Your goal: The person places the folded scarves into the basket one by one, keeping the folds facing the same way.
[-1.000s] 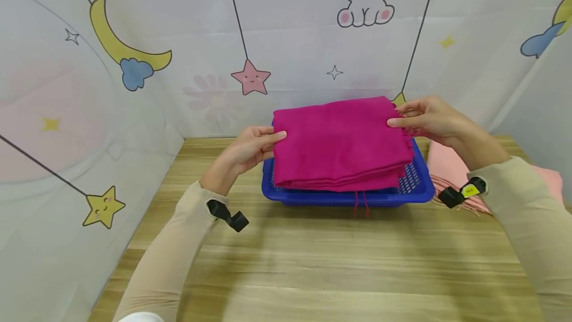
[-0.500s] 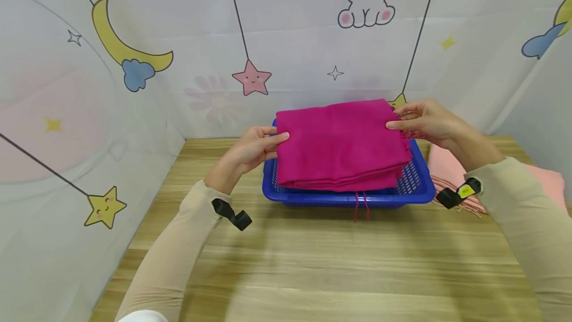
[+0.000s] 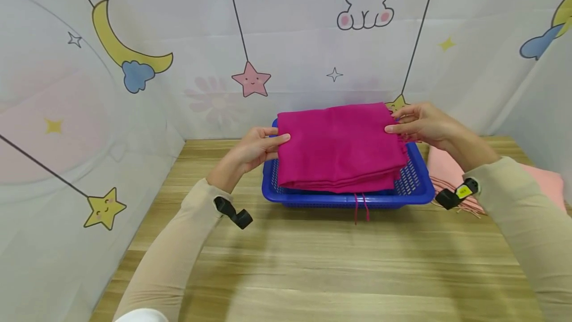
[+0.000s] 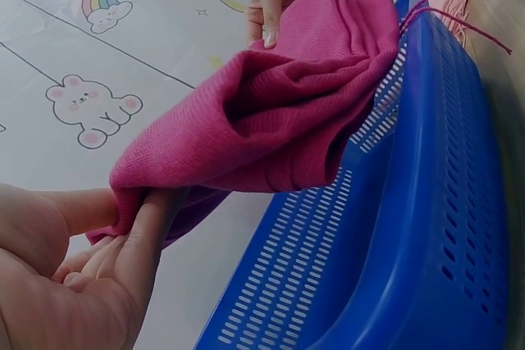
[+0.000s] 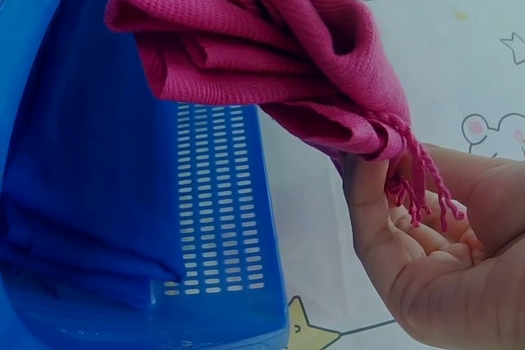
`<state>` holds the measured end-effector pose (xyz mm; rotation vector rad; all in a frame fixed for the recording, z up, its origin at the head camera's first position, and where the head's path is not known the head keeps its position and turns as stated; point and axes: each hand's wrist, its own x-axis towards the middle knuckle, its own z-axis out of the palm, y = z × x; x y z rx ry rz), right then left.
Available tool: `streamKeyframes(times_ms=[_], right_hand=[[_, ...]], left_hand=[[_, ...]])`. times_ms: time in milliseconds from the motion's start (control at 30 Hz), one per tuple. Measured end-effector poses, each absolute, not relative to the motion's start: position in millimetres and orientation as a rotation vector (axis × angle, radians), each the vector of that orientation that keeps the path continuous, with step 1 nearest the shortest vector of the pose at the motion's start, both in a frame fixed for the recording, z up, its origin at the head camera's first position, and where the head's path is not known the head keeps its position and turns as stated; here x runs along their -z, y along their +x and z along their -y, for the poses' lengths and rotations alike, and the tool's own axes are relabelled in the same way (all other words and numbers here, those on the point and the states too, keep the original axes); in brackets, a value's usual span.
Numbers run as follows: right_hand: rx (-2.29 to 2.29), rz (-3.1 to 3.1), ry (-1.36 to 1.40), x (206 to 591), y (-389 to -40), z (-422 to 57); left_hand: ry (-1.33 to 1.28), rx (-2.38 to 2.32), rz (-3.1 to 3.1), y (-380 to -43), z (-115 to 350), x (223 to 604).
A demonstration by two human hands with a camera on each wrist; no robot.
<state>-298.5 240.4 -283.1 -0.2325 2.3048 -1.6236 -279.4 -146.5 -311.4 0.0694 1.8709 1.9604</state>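
A folded magenta scarf (image 3: 335, 148) with twisted fringe is held level over a blue plastic basket (image 3: 413, 183). My left hand (image 3: 255, 147) pinches its left edge, thumb on top and fingers beneath. At the other end my right hand (image 3: 422, 122) pinches the fringed edge the same way. Layered folds of the scarf (image 4: 271, 129) droop between the hands in the left wrist view. Dark blue folded cloth (image 5: 90, 170) lies inside the basket, seen in the right wrist view. Two magenta fringe strands (image 3: 362, 207) hang over the basket's front rim.
A pink fringed cloth (image 3: 447, 173) lies folded on the wooden table (image 3: 339, 267) right of the basket, partly behind the right forearm. Behind the table hangs a white printed curtain (image 3: 304, 24), close to the basket's back side.
The scarf has come down slightly toward the basket, and its right end has shifted a little left. Both hands keep their hold and move with it.
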Motion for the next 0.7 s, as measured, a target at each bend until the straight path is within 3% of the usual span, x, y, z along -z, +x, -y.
streamKeyframes(times_ms=[700], right_hand=[[1.505, -2.351, -0.217, 287.5, -302.2, -238.7]], left_hand=[[0.058, -1.925, -1.882, -287.0, 141.5, 313.6]])
